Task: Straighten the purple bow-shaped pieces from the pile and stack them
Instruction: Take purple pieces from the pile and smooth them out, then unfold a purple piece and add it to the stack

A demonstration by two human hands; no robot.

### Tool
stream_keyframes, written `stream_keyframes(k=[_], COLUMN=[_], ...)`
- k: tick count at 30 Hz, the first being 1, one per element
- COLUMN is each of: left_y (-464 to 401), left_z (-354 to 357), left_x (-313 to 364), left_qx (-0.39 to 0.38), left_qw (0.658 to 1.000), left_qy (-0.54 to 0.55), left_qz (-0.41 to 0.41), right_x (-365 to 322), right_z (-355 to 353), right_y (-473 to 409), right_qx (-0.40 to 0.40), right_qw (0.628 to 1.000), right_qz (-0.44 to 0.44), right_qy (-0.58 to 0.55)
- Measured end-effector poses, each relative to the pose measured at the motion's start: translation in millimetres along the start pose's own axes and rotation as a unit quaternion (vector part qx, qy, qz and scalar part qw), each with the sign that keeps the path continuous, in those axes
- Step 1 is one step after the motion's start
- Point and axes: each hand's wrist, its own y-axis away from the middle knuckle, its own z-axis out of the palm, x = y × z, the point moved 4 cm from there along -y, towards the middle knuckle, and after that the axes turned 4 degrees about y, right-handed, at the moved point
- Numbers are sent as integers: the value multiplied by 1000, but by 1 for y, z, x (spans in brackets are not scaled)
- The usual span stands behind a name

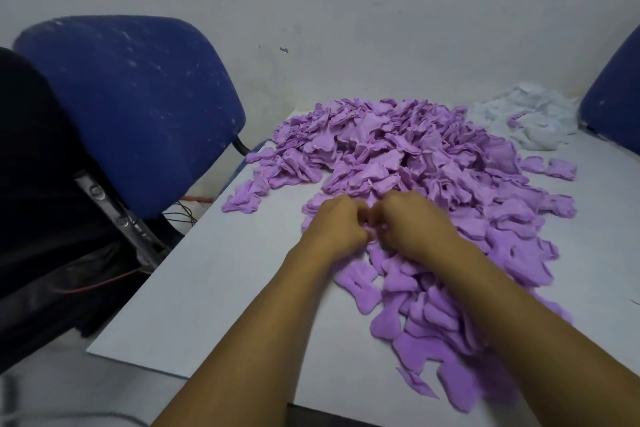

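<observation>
A big pile of purple bow-shaped fabric pieces (408, 149) covers the far and right part of the white table (214, 281). Flattened purple pieces (436, 315) lie overlapped in a loose row near my right forearm. My left hand (334, 222) and my right hand (412, 222) meet at the pile's near edge, fingers curled, both pinching one small purple piece (372, 229) between them. Most of that piece is hidden by my fingers.
A blue chair (138, 107) stands left of the table, with a dark bag (38, 191) beside it. A heap of white fabric (530, 118) sits at the far right, next to another blue chair (616, 97). A wall closes the back.
</observation>
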Motion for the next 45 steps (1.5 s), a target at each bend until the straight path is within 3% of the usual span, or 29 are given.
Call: stream_keyframes(k=[6,9,12,16,21,24,27,31,35,37,39,42,45], left_y=[-2,1,7,12,21,30,37,43,42,39,37,38,44], left_z=[3,-2,-17,-31,-27,-16,-11,-10,-14,-17,-20,-21,-22], left_x=[1,7,23,39,68,85,95,102,105,103,100,101,108], left_qx=[-26,15,114,156,112,54,58,62,102,122,127,114,91], left_qw=[999,997,987,949,889,869,860,833,827,824,822,831,848], left_qy=[-20,-42,13,262,435,484,499,546,551,552,555,540,505], left_qz=[19,67,116,77,85,87,89,62,45,31,28,70,137], right_x=[6,10,17,26,35,39,41,34,18,14,18,31,42], right_z=[7,5,-11,-33,-61,-67,-68,-68,-78,-82,-86,-87,-81], right_y=[1,4,10,33,62,77,90,97,103,106,107,105,102], right_qx=[23,69,136,126,168,154,103,31,-62,-121,-134,-58,24], right_qw=[999,997,977,902,816,781,737,607,536,533,563,646,656], right_qz=[10,-2,-3,3,17,64,97,117,56,12,-25,7,69], right_qy=[25,20,-165,-413,-553,-602,-660,-785,-840,-837,-815,-761,-751])
